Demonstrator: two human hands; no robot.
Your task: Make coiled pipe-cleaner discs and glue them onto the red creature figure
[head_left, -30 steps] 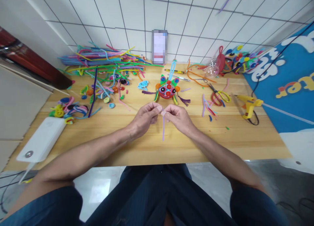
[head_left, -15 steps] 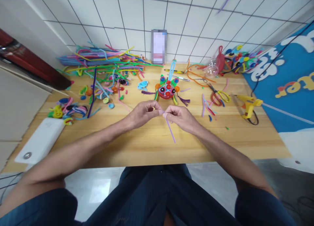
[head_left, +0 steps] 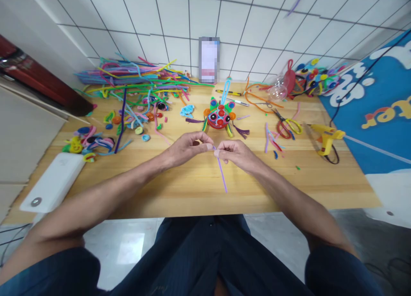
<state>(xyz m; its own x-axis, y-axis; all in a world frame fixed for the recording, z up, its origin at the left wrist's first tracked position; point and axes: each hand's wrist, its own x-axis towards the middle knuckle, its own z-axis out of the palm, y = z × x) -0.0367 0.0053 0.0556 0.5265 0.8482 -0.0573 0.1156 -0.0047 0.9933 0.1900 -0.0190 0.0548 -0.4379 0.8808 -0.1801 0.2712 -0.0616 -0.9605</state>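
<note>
Between my hands is a purple pipe cleaner [head_left: 222, 176], its long free end hanging down toward the table's front edge. My left hand [head_left: 192, 148] pinches its upper end between thumb and fingers. Close beside it, my right hand [head_left: 234, 154] also pinches the pipe cleaner, thumb against forefinger. Just beyond my fingertips sits a colourful animal-face ornament [head_left: 218, 116] with a red nose, orange side balls, dark purple tassels and a light blue loop on top.
Pipe cleaners [head_left: 128, 75] lie heaped at the back left, with coiled pieces [head_left: 91, 142] nearer. Scissors [head_left: 284, 127] and a yellow glue gun [head_left: 327, 140] rest at right. A phone [head_left: 209, 60] leans on the wall; a white power bank [head_left: 53, 182] lies at left.
The hanging end of the purple pipe cleaner has swung slightly left and reaches a little lower. Both hands keep their pinch in nearly the same place.
</note>
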